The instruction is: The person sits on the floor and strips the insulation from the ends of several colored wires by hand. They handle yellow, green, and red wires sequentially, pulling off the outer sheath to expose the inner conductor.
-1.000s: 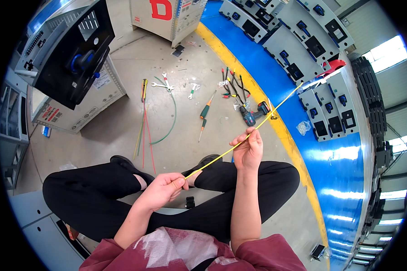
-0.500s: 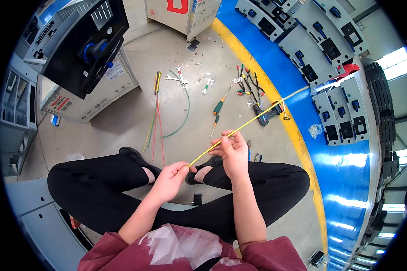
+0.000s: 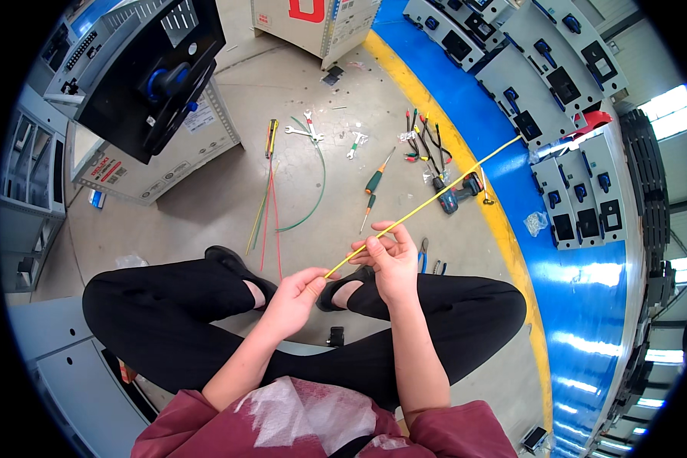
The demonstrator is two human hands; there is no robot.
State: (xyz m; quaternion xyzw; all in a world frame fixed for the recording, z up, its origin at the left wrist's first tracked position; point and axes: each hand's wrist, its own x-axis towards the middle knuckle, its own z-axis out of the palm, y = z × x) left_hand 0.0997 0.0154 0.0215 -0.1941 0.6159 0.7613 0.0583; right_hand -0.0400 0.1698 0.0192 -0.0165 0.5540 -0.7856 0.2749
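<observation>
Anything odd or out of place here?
No obvious damage, just untidy: the cordless drill lies partly over the yellow floor line, a clear plastic bag sits loose on the blue floor, and dark scraps litter the concrete.

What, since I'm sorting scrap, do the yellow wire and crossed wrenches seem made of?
The yellow wire: probably plastic outside, smooth and evenly coloured; any core is hidden. The crossed wrenches: likely steel, bright silvery-grey; exact metal and plating can't be told.
</observation>
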